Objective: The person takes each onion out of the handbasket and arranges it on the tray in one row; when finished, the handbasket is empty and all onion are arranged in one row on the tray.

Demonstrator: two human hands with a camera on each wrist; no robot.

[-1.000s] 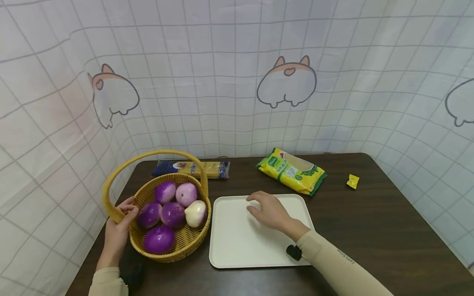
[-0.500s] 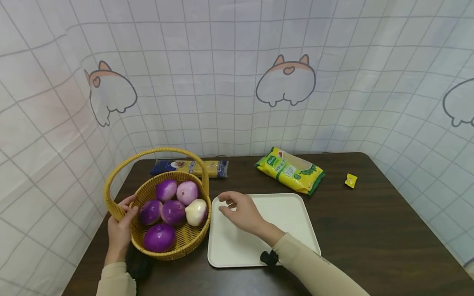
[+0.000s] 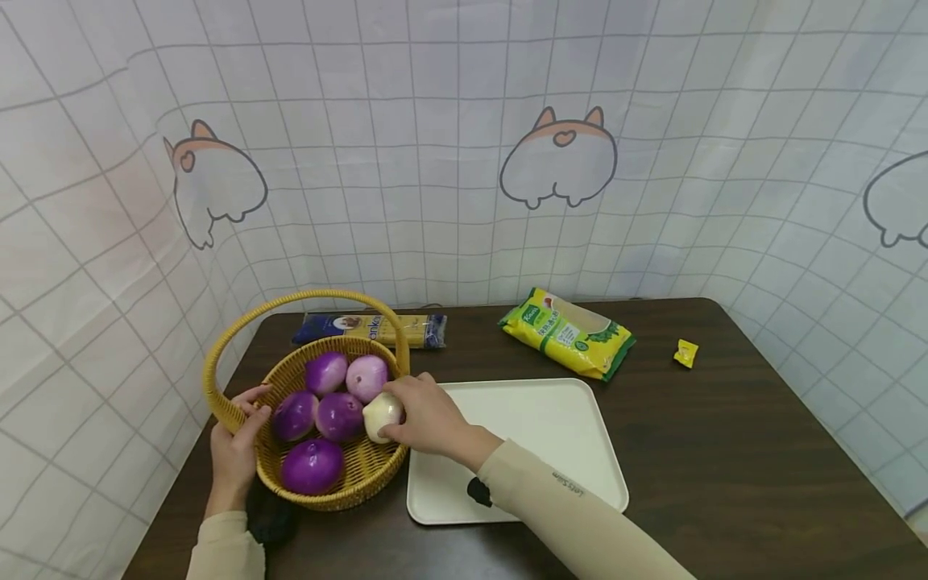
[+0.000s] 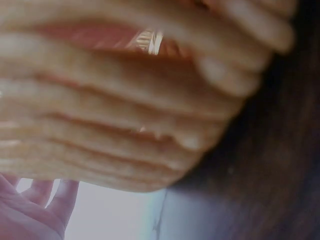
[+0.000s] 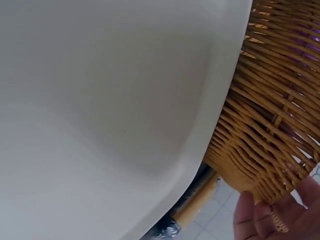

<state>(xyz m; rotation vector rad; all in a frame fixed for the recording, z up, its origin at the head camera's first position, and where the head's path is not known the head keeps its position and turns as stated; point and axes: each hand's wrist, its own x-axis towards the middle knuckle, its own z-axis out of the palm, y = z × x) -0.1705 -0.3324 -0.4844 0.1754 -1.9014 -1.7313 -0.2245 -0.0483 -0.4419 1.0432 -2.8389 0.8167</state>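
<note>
A yellow wicker basket (image 3: pixel 341 503) with a tall arched handle stands at the left of the table, holding several purple onions (image 3: pixel 313 466). My left hand (image 3: pixel 235 455) grips its left rim by the foot of the handle; the left wrist view shows this hand (image 4: pixel 37 210) beside blurred weave. My right hand (image 3: pixel 431 419) reaches over the right rim, fingers and thumb around a white-and-purple onion (image 3: pixel 380 415), which still sits among the others. In the right wrist view, that hand's fingertips (image 5: pixel 245 212) show at the basket's rim (image 5: pixel 272 195), and the onion is hidden.
A white tray (image 3: pixel 536 451) lies right of the basket, under my right forearm. Behind the basket is a blue-and-yellow pasta packet (image 3: pixel 416 331). A yellow-green Knorr bag (image 3: pixel 569 333) and a small yellow wrapped piece (image 3: pixel 685 353) lie farther right. A tiled-pattern curtain hangs behind.
My right hand has moved left from over the tray to the basket and taken hold of the white-and-purple onion. My left hand keeps its grip on the rim.
</note>
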